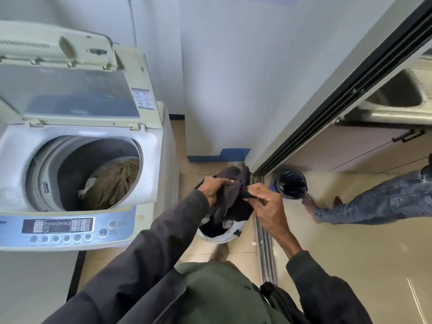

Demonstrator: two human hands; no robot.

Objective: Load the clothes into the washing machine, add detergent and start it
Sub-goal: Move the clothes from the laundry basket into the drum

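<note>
- Fingers (225, 182) of the left hand (213, 187) are curled round a bunched fold of the dark garment (233, 202), just right of centre in the frame. The right hand (267, 203) pinches the other edge between thumb and fingertips.
- The garment hangs between the two hands, and its lower end reaches into the white laundry basket (218, 238) on the floor, where more dark cloth lies.
- From the way it drapes it looks soft, limp and light. It will sag and trail, so taking it by the bulk rather than by one corner should keep loose ends off the basket rim.
- Left of the basket stands the washing machine (152, 148), with its lid (70, 90) raised in the upper left. An olive garment (112, 183) lies in the drum.
- The control panel (70, 226) runs along the machine's near edge, lower left. No detergent is in view.
- Further right, past the sliding-door track (264, 242), are a black bin (291, 183) and another person's jeans-clad leg (374, 204).
</note>
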